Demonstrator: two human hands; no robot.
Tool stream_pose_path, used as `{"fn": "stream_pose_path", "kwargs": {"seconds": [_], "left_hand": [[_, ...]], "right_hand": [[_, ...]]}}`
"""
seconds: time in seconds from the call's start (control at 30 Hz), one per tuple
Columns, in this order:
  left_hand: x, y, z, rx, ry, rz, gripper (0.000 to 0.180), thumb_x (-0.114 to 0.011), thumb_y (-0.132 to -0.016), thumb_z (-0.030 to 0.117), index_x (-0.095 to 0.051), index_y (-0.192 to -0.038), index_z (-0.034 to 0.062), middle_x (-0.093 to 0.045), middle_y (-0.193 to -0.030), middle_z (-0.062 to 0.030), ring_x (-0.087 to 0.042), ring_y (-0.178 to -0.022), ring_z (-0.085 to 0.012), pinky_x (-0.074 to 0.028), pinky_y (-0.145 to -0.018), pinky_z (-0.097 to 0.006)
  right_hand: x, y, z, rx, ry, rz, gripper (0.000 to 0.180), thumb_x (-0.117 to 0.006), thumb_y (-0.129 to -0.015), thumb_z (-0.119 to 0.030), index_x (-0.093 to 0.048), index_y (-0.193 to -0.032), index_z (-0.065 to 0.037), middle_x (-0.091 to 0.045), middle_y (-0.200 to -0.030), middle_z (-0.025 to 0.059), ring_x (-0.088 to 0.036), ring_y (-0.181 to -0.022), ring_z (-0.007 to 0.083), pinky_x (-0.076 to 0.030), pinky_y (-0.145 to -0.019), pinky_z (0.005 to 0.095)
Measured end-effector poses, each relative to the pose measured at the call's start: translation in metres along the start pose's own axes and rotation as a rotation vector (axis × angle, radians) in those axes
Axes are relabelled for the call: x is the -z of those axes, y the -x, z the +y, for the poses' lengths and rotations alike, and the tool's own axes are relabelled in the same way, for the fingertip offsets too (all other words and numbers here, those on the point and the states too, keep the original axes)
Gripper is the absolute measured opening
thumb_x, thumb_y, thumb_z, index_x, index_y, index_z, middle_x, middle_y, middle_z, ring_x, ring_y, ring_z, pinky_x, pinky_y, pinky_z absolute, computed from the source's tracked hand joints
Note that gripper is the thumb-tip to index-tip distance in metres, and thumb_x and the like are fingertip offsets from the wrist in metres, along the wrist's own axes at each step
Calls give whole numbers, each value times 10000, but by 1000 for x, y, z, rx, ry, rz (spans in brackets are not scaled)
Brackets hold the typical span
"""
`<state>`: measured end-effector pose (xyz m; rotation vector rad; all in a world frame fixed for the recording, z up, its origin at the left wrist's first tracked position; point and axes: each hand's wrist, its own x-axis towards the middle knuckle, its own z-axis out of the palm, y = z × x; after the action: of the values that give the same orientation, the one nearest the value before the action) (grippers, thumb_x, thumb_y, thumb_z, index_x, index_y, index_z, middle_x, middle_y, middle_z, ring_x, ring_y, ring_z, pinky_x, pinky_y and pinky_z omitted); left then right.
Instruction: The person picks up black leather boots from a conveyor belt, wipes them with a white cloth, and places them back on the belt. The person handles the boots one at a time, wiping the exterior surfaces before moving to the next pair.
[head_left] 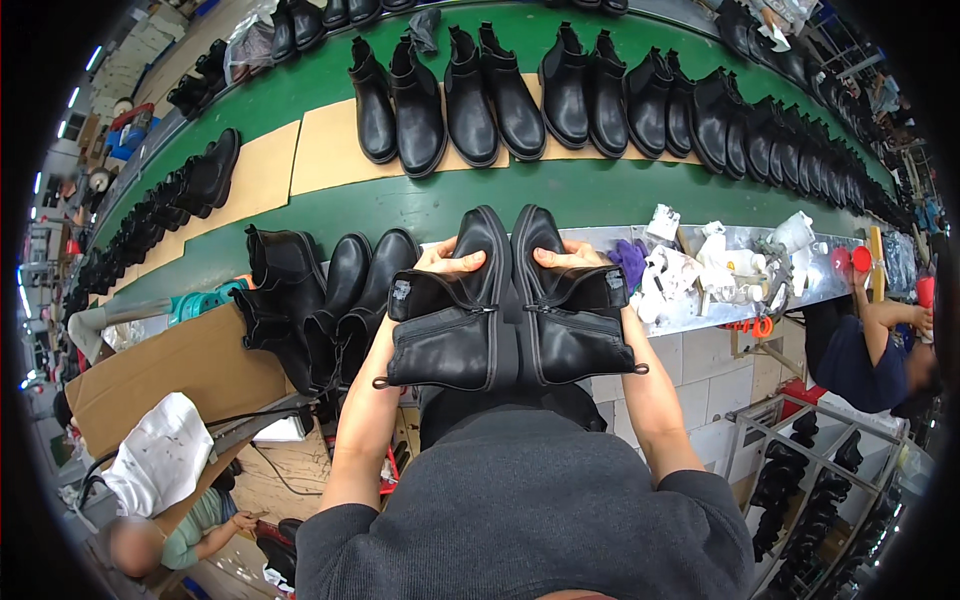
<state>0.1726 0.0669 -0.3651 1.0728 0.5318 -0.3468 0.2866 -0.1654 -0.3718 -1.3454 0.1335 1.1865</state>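
Green conveyor belt (560,195) curves across the workshop, and before it, held up at chest height, is a pair of black ankle boots, laid side by side with toes pointing away and zip sides facing up. Left boot (450,320) is gripped by the left hand (447,262), fingers clamped round its forefoot, thumb on top. Right boot (570,315) is gripped likewise by the right hand (570,257), fingers closed on its forefoot. The two boots touch along their soles at the middle. Just left of the pair, three more black boots (320,300) stand at the belt's near edge, beside a sheet of brown cardboard (170,375). Just right, a metal tray (800,285) carries white bottles (720,262) and a purple cloth (630,260). Farther back on the belt, a row of finished boots (520,100) stands on cardboard sheets (320,150), the row running on to both ends of the belt. At lower left a seated person (180,535) works near a white cloth (160,465). At right another person (870,345) leans at the tray; below, a rack (800,480) holds dark shoes.
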Motion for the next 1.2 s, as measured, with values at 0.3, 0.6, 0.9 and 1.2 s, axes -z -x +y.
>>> {"fn": "stream_pose_path", "kwargs": {"seconds": [0.3, 0.6, 0.9, 1.2], "left_hand": [[3, -18, 13, -269, -1122, 339, 897, -755, -764, 395, -341, -1423, -52, -443, -1349, -307, -433, -1291, -387, -340, -1080, -399], [-122, 22, -29, -757, -910, 41, 905, -857, -558, 179, -457, -1355, 21, -490, -1188, -180, -527, -1107, -327, -431, -963, -389], [-141, -26, -20, -546, -725, 423, 992, -897, -572, 364, -435, -1335, -71, -458, -1197, -203, -519, -1117, -295, -436, -979, -373], [-144, -31, -21, -581, -799, 429, 959, -878, -621, 345, -402, -1335, -85, -398, -1242, -249, -439, -1191, -359, -394, -1016, -399]], "right_hand": [[59, -24, 11, 157, 249, 115, 496, -776, -765, -386, -671, -1002, 37, -667, -840, 60, -634, -748, 145, -507, -665, 276], [105, -6, 19, 21, -254, 207, 477, -589, -901, -468, -634, -1035, -13, -690, -884, 107, -669, -711, 181, -555, -608, 350], [292, 7, 26, 7, 1505, 1263, 196, -550, -828, -103, -644, -966, 0, -667, -944, 226, -672, -873, 406, -549, -766, 474], [220, 119, 10, 485, 936, 885, 253, -673, -780, -211, -698, -921, -3, -679, -745, 194, -665, -723, 366, -506, -698, 451]]}}
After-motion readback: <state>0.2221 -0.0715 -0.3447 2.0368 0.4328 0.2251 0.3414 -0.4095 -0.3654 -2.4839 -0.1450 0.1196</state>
